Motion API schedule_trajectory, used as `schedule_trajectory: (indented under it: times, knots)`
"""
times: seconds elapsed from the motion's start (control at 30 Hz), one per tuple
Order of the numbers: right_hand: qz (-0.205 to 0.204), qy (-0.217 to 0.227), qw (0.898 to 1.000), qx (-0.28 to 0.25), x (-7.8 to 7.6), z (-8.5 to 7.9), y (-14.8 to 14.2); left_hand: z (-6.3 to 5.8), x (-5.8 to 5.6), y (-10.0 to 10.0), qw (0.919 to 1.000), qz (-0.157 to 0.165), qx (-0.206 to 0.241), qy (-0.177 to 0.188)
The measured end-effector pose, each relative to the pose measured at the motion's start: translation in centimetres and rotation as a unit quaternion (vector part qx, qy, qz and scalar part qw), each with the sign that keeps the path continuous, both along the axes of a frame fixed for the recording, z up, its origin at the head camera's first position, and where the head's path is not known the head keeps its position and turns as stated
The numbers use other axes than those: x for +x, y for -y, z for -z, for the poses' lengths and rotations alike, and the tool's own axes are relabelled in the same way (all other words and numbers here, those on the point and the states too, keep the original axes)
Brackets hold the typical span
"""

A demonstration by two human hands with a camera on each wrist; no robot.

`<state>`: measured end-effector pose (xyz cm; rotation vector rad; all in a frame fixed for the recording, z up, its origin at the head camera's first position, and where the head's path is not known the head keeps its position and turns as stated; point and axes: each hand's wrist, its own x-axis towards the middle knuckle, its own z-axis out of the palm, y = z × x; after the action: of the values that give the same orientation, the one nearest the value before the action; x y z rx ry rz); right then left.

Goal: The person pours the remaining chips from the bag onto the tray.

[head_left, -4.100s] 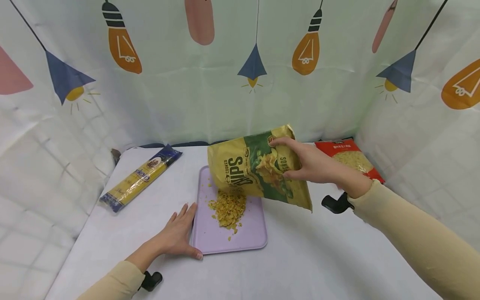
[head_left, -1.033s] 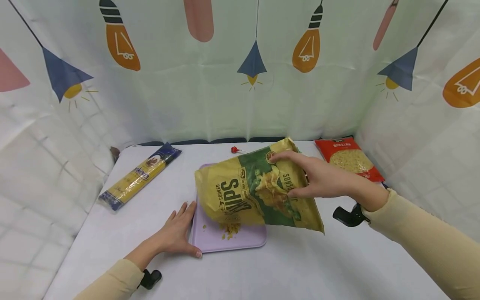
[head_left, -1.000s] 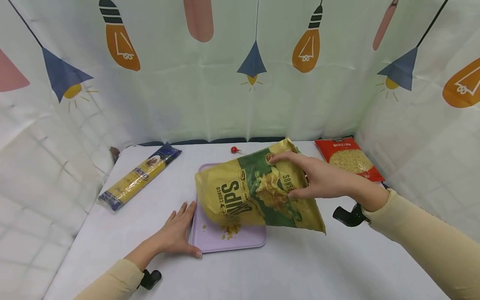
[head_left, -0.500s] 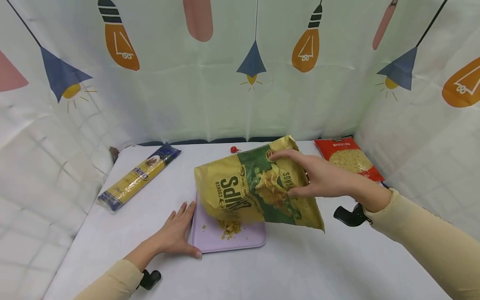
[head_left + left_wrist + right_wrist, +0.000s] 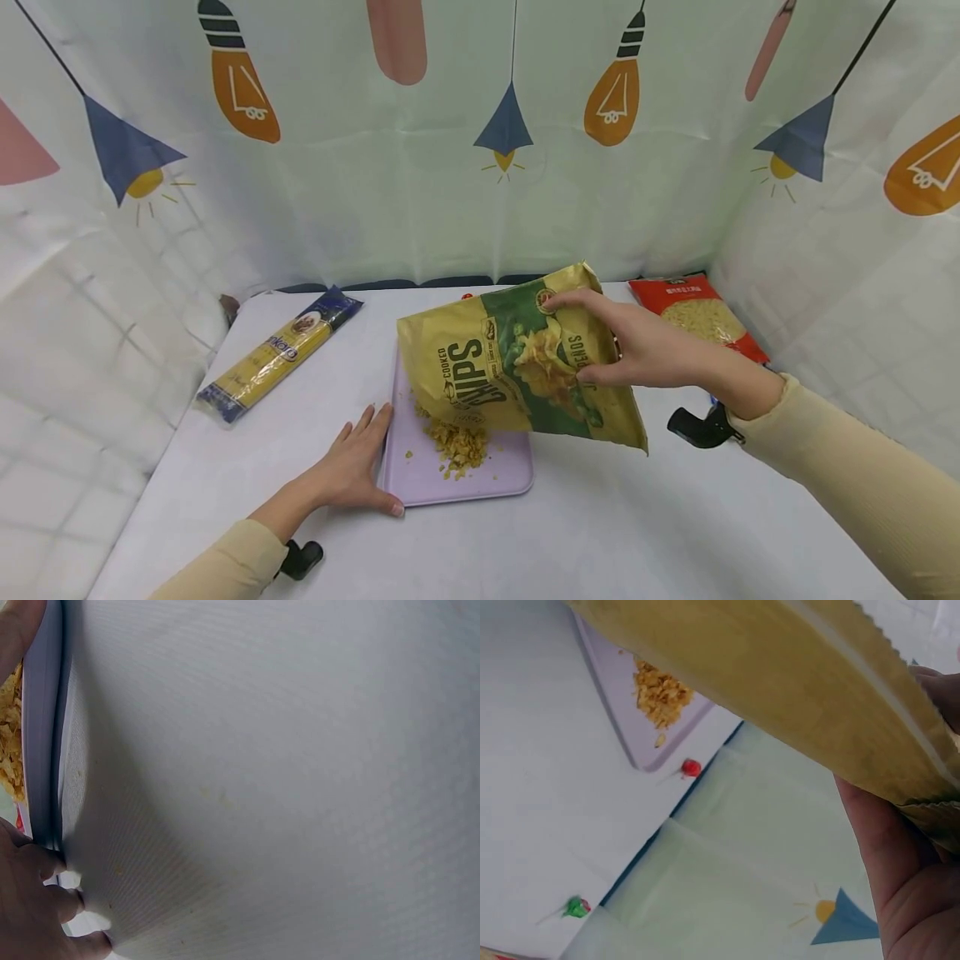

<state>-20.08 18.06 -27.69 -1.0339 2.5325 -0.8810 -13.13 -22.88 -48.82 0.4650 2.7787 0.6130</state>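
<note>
My right hand (image 5: 637, 342) grips a yellow and green bag of chips (image 5: 517, 358) by its right-hand end, thumb low and fingers high. The bag hangs tilted over a pale purple tray (image 5: 420, 479), its left end lowest and hiding the tray's far part. Broken chips (image 5: 461, 450) lie heaped under that end, and the right wrist view shows the heap's far side (image 5: 660, 694) behind the bag. My left hand (image 5: 352, 467) rests spread on the cloth, fingertips and thumb against the tray's left edge.
A pack of spaghetti (image 5: 281, 354) lies at the back left, a red pack of pasta (image 5: 701, 312) at the back right. Behind the tray sits a small red lollipop (image 5: 691, 767), with a green one (image 5: 577, 906) farther along the table's back edge. A printed curtain (image 5: 450, 208) hangs behind.
The bag came nearer and lower after the oldest frame. Over the last second my right hand raised it slightly back, showing more of the heap and covering most of the red lollipop. Left hand unchanged.
</note>
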Motion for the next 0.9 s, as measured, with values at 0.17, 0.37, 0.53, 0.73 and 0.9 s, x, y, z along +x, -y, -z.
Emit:
schedule_trajectory:
  times: [0.17,0.37,0.53,0.73,0.9]
  knots:
    - [0.002,-0.023,1.000,0.004,-0.3,0.0,-0.1,0.0,0.0,0.0,1.0000,-0.002,-0.001,0.003]
    - [0.003,-0.042,0.999,0.009,-0.7,-0.1,-0.1,0.1,0.0,-0.1,1.0000,-0.005,-0.003,0.007]
    - [0.006,-0.045,0.999,0.003,-0.9,-0.2,-0.2,0.2,0.0,-0.1,1.0000,-0.005,-0.004,0.006]
    - [0.015,-0.041,0.999,0.005,-1.1,-0.1,0.0,0.2,0.0,-0.1,1.0000,-0.004,-0.003,0.006]
    - [0.026,-0.047,0.998,0.014,-1.2,-0.1,0.1,0.1,0.0,-0.1,1.0000,-0.004,-0.005,0.003]
